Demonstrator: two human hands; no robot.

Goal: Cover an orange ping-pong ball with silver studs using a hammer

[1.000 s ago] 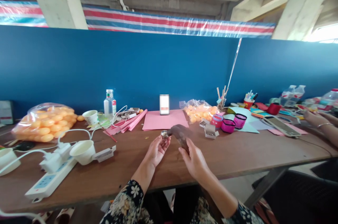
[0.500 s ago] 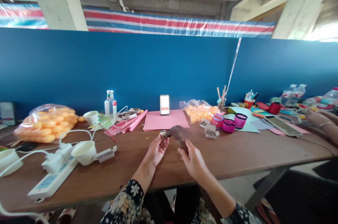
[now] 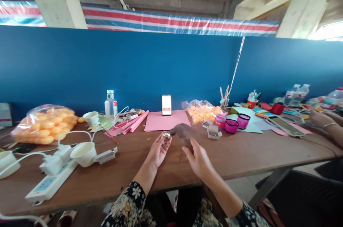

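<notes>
Your left hand [image 3: 158, 152] pinches a small, shiny, rounded metallic piece [image 3: 166, 136] between thumb and fingertips, held above the near middle of the brown table [image 3: 125, 178]; your right hand [image 3: 200, 161] grips a dark, curved tool [image 3: 183, 132] from below, its narrow end pointing left at that piece. The tool is blurred, so you cannot tell exactly what it is, or whether its tip touches the metal or stops just beside it. Judging from this, the smooth, round piece could slip from so light a pinch if the tool nudges it sideways, and your left fingertips, so near the narrow end, could be knocked. A dropped piece might roll, since the tabletop looks hard and flat. Beyond your hands lies a flat pink sheet [image 3: 152, 121], with a thin upright phone [image 3: 166, 106] at its back edge. To the right are a crinkled clear bag of round orange balls [image 3: 200, 112], a small white open box [image 3: 213, 132] and soft-looking magenta bands [image 3: 231, 126] with dark edging. Well to the left, a round-mouthed white cup [image 3: 84, 155] stands beside a long, boxy power strip [image 3: 46, 186].
</notes>
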